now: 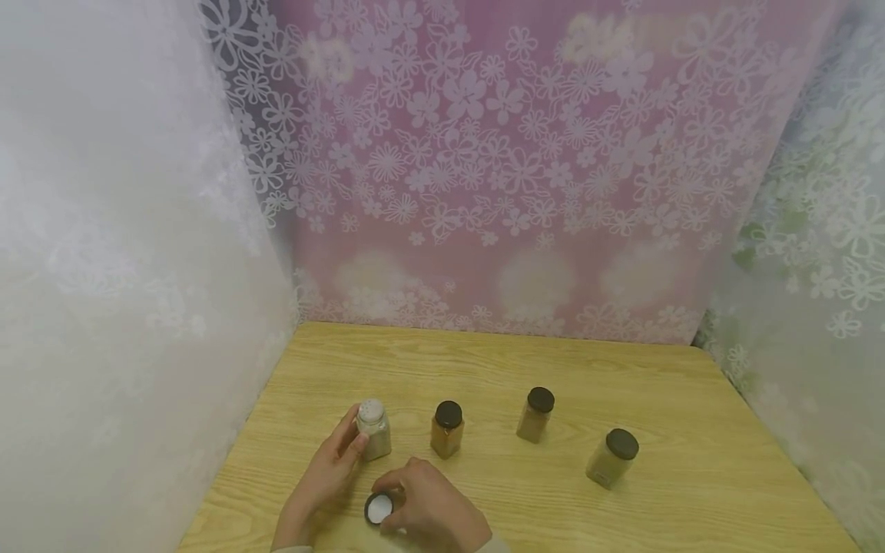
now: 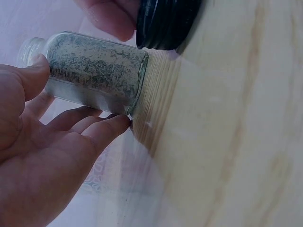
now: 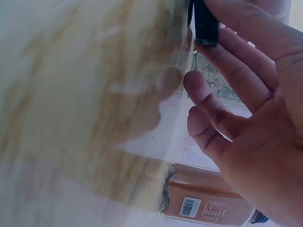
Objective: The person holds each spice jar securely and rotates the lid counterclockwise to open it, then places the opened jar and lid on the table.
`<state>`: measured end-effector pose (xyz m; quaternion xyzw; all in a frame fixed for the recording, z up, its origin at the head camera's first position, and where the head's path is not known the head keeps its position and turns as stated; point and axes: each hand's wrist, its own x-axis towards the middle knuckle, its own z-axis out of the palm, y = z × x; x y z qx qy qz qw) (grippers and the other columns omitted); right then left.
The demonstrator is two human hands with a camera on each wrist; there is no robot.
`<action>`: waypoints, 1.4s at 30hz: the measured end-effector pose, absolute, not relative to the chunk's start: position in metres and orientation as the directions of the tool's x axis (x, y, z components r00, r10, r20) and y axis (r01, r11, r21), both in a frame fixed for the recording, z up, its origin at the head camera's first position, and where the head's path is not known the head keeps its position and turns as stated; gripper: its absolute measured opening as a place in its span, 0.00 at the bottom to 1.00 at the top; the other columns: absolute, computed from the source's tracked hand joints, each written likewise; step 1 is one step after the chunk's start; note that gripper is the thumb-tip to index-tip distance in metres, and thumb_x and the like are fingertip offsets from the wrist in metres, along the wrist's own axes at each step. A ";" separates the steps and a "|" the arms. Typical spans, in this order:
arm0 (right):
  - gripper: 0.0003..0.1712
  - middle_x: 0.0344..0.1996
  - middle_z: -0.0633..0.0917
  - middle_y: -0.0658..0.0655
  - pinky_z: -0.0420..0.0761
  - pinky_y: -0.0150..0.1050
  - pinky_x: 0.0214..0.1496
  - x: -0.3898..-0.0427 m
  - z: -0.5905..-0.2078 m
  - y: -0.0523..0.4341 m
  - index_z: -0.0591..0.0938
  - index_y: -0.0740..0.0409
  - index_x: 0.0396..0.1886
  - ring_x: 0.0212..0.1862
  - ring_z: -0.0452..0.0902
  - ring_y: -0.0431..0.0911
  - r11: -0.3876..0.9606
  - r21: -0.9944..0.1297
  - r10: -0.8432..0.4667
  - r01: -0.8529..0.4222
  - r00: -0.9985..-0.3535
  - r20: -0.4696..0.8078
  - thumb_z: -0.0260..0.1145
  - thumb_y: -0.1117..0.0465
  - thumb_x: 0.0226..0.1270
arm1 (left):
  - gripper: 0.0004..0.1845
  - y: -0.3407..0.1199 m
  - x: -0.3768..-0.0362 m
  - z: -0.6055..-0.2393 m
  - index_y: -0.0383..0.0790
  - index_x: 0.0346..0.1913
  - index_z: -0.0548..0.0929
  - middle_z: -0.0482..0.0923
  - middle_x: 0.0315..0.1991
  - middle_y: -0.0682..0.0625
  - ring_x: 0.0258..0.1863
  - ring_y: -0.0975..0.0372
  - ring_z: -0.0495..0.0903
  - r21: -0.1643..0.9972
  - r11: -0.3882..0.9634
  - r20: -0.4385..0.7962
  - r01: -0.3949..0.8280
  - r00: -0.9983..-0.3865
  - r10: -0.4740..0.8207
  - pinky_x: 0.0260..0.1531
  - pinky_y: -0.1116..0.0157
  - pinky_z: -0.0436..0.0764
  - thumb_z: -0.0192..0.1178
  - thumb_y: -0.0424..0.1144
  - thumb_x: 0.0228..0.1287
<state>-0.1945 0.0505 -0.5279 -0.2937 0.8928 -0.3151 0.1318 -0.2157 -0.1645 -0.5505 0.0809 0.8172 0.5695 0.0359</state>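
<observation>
My left hand point(image 1: 330, 465) holds a glass spice jar point(image 1: 377, 439) at the left of the table, thumb on one side and fingers on the other. The jar has a white perforated shaker top and is filled with greenish-grey flakes, clearly seen in the left wrist view point(image 2: 92, 68). Nearer to me, my right hand point(image 1: 430, 499) pinches a black screw lid point(image 1: 379, 508) at its edge. The white inside of the lid faces up, and it lies low at the wood surface. In the right wrist view, the lid point(image 3: 206, 23) shows between thumb and fingers.
To the right of the held jar stand a black-capped jar of orange-brown spice point(image 1: 447, 432), a brown-filled one point(image 1: 535, 416) and a greyish one point(image 1: 611, 459). The wooden table point(image 1: 698, 399) is bordered by floral curtains point(image 1: 484, 153) at the back and sides.
</observation>
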 end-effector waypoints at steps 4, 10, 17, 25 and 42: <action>0.23 0.44 0.91 0.35 0.80 0.25 0.50 -0.195 -0.527 0.051 0.92 0.43 0.49 0.43 0.80 0.26 0.608 -0.643 -0.631 -0.466 -0.775 -0.035 0.86 0.59 0.51 | 0.36 -0.164 -0.216 -0.550 0.41 0.85 0.53 0.59 0.78 0.24 0.78 0.32 0.61 0.937 0.337 0.033 0.089 -0.985 0.167 0.74 0.37 0.68 0.51 0.49 0.85; 0.24 0.47 0.91 0.37 0.81 0.28 0.53 -0.195 -0.528 0.052 0.92 0.43 0.51 0.47 0.81 0.28 0.600 -0.674 -0.621 -0.430 -0.782 -0.054 0.86 0.60 0.52 | 0.36 -0.164 -0.215 -0.550 0.40 0.85 0.52 0.58 0.78 0.25 0.78 0.32 0.60 0.940 0.329 0.037 0.093 -0.985 0.171 0.73 0.37 0.69 0.51 0.48 0.85; 0.25 0.46 0.91 0.41 0.84 0.30 0.47 -0.196 -0.526 0.060 0.88 0.49 0.60 0.40 0.81 0.30 0.565 -0.749 -0.591 -0.346 -0.804 -0.074 0.79 0.50 0.64 | 0.33 -0.164 -0.216 -0.552 0.46 0.85 0.55 0.61 0.78 0.27 0.76 0.30 0.63 0.938 0.316 0.088 0.140 -0.981 0.172 0.70 0.32 0.69 0.51 0.45 0.85; 0.17 0.42 0.92 0.50 0.81 0.28 0.32 -0.201 -0.497 0.078 0.91 0.52 0.53 0.32 0.78 0.31 0.381 -0.830 -0.520 -0.407 -0.837 0.172 0.71 0.48 0.74 | 0.27 -0.161 -0.208 -0.526 0.39 0.81 0.64 0.71 0.74 0.30 0.70 0.32 0.73 0.903 0.373 0.244 0.213 -0.969 -0.039 0.64 0.34 0.77 0.35 0.47 0.90; 0.08 0.39 0.92 0.60 0.86 0.36 0.42 -0.219 -0.463 0.123 0.90 0.53 0.47 0.36 0.87 0.55 0.294 -0.830 -0.215 -0.473 -0.879 0.425 0.69 0.57 0.77 | 0.29 -0.091 -0.208 -0.493 0.34 0.78 0.67 0.76 0.71 0.35 0.70 0.41 0.77 0.865 0.177 0.466 0.469 -0.883 0.062 0.66 0.61 0.79 0.59 0.34 0.80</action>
